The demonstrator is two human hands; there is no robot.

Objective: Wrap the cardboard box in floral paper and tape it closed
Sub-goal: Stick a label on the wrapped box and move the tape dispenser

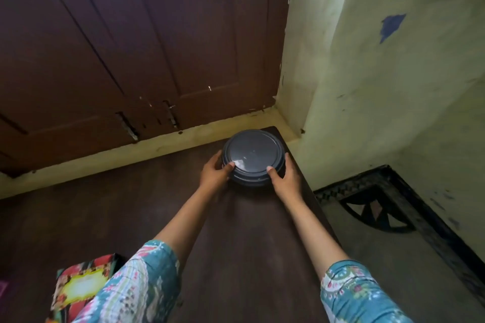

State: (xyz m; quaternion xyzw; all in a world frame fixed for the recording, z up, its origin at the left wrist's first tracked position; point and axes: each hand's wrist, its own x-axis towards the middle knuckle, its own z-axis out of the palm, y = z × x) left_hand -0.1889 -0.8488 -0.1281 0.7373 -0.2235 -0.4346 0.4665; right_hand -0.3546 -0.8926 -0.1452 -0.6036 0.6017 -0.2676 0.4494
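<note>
Both hands clasp a round grey container (252,158) just right of the frame's centre. The left hand (214,172) and the right hand (287,178) each curl their fingers round its side and lay a thumb on the lid's rim, and they hold nothing else.

The box (78,288) lies at the lower left of the frame, well apart from the hands and partly hidden by the left sleeve (136,288).

The step looks like a side job, handling the container at the far corner of the table (249,244) (whether setting it down or lifting it I cannot tell). To do it well, keep it level with the thumbs pinning the lid, and watch the table's right-hand edge, which is very near.

The box shows bright paper in red, green and dark print, with a yellow label-like panel on top. No bare cardboard is visible, and any tape is too small to make out.

Beyond the table, a brown door (118,47) fills the upper left, and a pale wall (393,86) fills the right.
</note>
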